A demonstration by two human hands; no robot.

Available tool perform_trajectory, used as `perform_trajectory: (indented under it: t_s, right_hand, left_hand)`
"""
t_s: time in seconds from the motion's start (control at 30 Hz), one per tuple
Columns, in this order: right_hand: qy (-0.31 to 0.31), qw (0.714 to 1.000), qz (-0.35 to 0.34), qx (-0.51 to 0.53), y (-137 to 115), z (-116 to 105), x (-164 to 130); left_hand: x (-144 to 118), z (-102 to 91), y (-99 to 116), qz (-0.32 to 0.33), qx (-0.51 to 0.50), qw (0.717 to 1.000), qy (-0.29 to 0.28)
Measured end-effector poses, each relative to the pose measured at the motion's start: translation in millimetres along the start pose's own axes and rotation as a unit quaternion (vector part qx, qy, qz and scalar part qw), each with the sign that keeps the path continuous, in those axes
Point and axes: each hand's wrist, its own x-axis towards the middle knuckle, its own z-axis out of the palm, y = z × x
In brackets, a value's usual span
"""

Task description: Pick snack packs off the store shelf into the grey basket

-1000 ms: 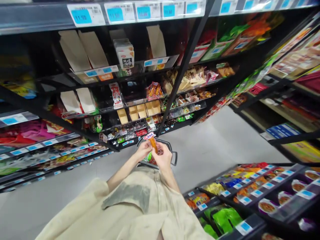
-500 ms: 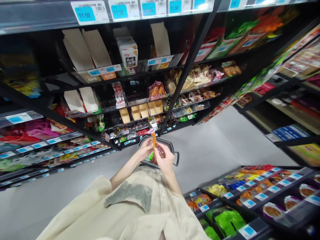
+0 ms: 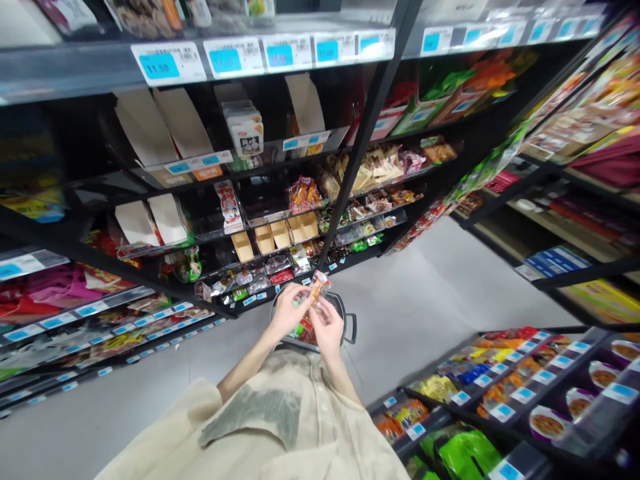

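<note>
Between my two hands is a small snack packet point(image 3: 319, 285) with an orange body and a red-and-white end. My left hand point(image 3: 291, 310) pinches its left side with thumb and fingers. From the lower right, my right hand point(image 3: 327, 325) closes its fingertips on the lower end. The packet tilts up and to the right. Directly below is a dark shopping basket point(image 3: 351, 328) with red and green packets point(image 3: 304, 329) inside, partly covered by my hands. Whether the wrapper is torn cannot be made out.
Black shelves point(image 3: 367, 127) with snack packets and price tags point(image 3: 167, 65) rise in front. A lower rack at right holds green bags point(image 3: 470, 453) and cup-shaped packs point(image 3: 549, 423). Grey floor point(image 3: 410, 293) runs between the racks. More shelving point(image 3: 555, 227) stands at far right.
The packet has turned from nearly upright to leaning right, showing its red-and-white end. My left hand has risen slightly around it. The shelves appear lower and shifted left as the view moved.
</note>
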Motion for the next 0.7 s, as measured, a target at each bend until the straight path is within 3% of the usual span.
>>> perform_trajectory:
  t_s: [0.17,0.27,0.33,0.4,0.47,0.53,0.6,0.7]
  right_hand:
    - [0.030,0.968,-0.155,-0.196,-5.3,-5.1,-0.5]
    - [0.004,0.936,-0.259,-0.237,-12.4,-7.5,-1.2]
    - [-0.020,0.928,-0.279,-0.246,-13.2,-9.1,-0.9]
    - [-0.006,0.939,-0.248,-0.240,-7.5,-12.0,1.1]
    - [0.015,0.964,-0.167,-0.207,4.2,-16.3,5.3]
    - [-0.015,0.988,-0.054,-0.141,18.2,-21.4,10.5]
    - [-0.056,0.995,0.032,-0.074,29.4,-26.2,15.4]
    - [-0.017,0.999,0.039,-0.032,36.0,-32.8,21.4]
  left_hand:
    - [-11.3,7.2,4.2,0.024,0.039,0.999,-0.029]
    - [-9.9,11.4,-3.0,-0.006,0.005,0.998,-0.057]
    - [-5.4,11.8,-11.4,-0.043,-0.043,0.996,-0.066]
    - [-0.5,11.4,-20.3,-0.084,-0.111,0.987,-0.078]
    - [2.3,11.8,-28.0,-0.115,-0.168,0.975,-0.085]
    - [1.7,14.0,-34.4,-0.118,-0.183,0.973,-0.075]
    - [-2.4,18.1,-41.2,-0.100,-0.149,0.981,-0.073]
    - [-8.9,26.6,-54.1,-0.110,-0.100,0.983,-0.110]
